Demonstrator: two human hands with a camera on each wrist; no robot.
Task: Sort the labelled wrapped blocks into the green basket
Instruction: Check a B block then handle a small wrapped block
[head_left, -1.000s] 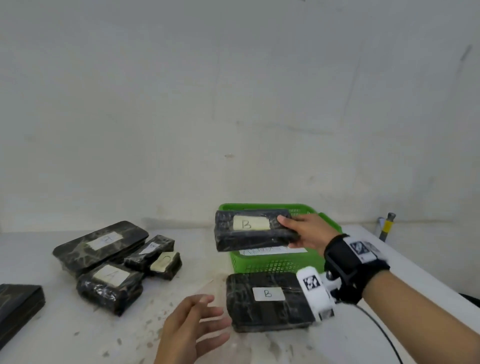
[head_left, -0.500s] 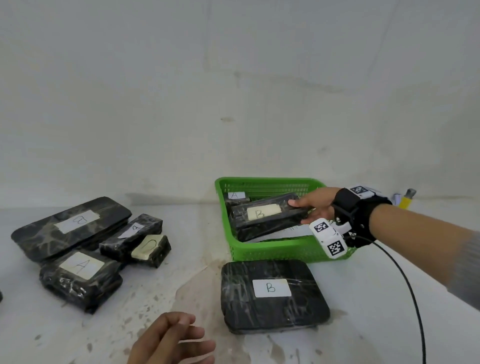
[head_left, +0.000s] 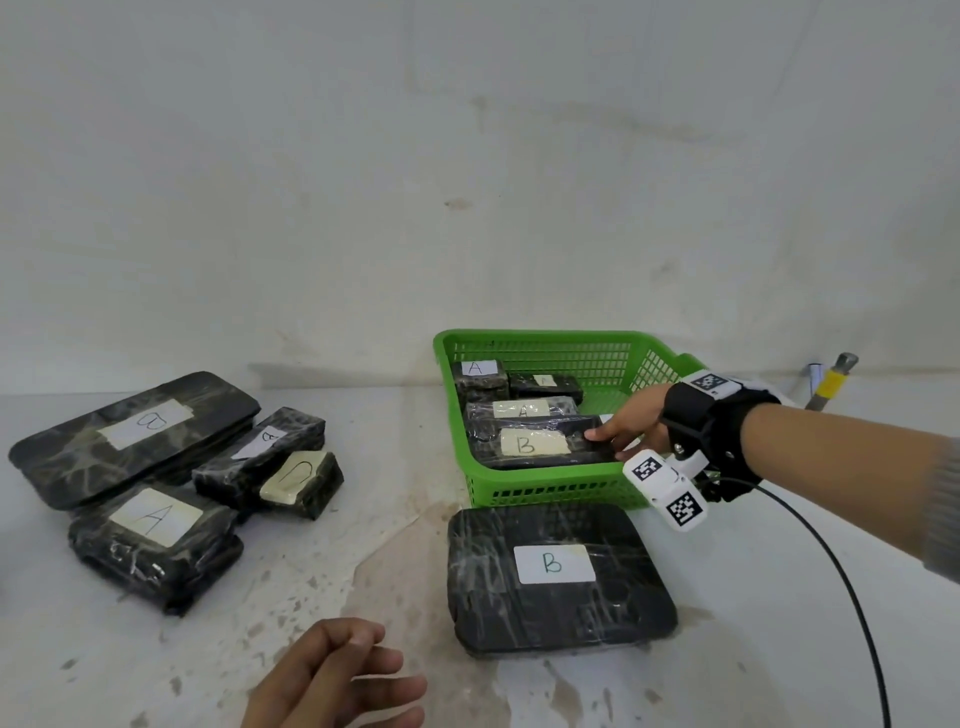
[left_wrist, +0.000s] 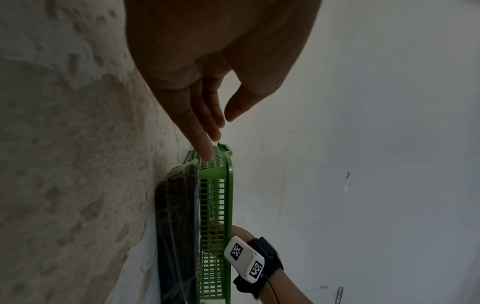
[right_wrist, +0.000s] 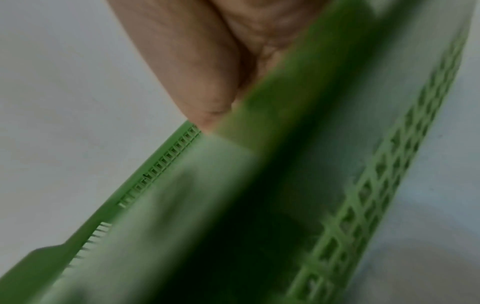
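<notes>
Step in hand, by the look of it: setting the B-labelled wrapped block (head_left: 535, 446) down flat in the front of the green basket (head_left: 550, 493), then letting go. Best done by lowering the near end until fully seated beside the A-labelled blocks (head_left: 521, 409), easing thumb and fingers off the right end, and lifting clear over the right rim without dragging the block along. Probably next: the large B block (head_left: 558, 577) lying on the table (head_left: 260, 597) just in front of the basket, touching or nearly touching its front wall.

On the far left, well apart from the basket: a cluster of wrapped blocks not yet sorted, among them one marked A (head_left: 156, 545).

Low centre: left hand (head_left: 337, 680) hovering above the table, fingers loosely extended and slightly spread, holding nothing.

To the right: right hand (head_left: 631, 423) reaching over the basket's right rim, forearm stretched in from the right, wrist-mounted camera beneath, fingertips pinching the right end of the B-labelled block.
</notes>
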